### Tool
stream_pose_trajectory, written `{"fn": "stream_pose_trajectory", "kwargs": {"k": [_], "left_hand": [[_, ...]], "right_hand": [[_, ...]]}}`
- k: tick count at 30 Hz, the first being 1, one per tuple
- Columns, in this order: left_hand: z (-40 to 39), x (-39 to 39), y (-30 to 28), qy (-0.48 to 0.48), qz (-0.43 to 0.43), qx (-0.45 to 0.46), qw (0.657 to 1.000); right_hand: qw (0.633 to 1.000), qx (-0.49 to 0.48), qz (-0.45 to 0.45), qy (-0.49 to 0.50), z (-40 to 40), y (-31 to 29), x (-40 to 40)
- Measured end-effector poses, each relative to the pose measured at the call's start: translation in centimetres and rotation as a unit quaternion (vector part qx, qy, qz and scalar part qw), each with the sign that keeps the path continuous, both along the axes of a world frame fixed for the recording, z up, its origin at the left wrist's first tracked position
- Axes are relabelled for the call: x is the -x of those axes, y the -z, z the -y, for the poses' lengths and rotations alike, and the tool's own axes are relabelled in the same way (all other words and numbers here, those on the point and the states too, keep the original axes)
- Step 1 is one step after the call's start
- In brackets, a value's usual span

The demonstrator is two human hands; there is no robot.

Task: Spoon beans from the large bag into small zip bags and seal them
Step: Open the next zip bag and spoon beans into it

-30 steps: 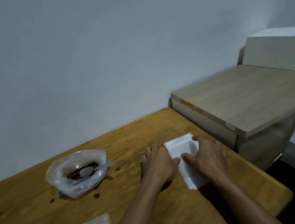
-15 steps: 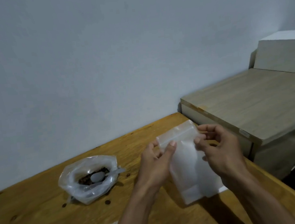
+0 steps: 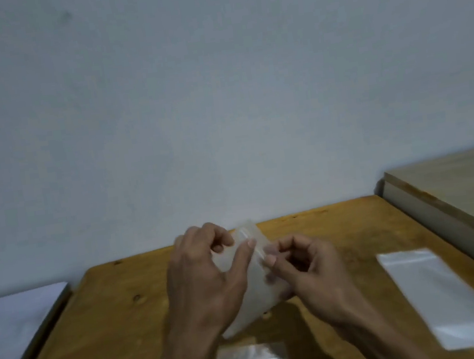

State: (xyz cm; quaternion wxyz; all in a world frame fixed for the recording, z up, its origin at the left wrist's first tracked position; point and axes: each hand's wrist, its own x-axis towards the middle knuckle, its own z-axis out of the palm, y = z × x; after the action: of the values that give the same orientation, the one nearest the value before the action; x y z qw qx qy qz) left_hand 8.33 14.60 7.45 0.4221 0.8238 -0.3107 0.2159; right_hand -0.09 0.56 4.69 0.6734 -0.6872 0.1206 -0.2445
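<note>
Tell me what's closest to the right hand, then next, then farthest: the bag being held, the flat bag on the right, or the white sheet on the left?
From the right hand:
1. Held bag, pinched in its fingers.
2. Flat bag, lying to the right.
3. White sheet, far left, past the left hand.

One view only: head cam, worn by the person, facing fwd and slightly down toward the wall (image 3: 219,92), which fills the upper two thirds. Wooden surface (image 3: 112,314) sits low in frame, seen close from above its near edge. Both hands (image 3: 205,275) sit centre-bottom, near the lens; nothing shared w/ other views.
</note>
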Motion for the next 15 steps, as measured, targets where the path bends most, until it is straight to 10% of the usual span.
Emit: {"fn": "stream_pose_trajectory", "kwargs": {"k": [5,15], "left_hand": [[-1.7,-0.6,-0.2,0.070,-0.241,0.117,0.961],[-2.6,-1.3,0.2,0.177,-0.327,0.172,0.912]], "right_hand": [[0.990,-0.020,0.038,-0.132,-3.0,-0.1,-1.1],[0.981,-0.113,0.008,-0.159,-2.7,-0.9,-1.6]]}}
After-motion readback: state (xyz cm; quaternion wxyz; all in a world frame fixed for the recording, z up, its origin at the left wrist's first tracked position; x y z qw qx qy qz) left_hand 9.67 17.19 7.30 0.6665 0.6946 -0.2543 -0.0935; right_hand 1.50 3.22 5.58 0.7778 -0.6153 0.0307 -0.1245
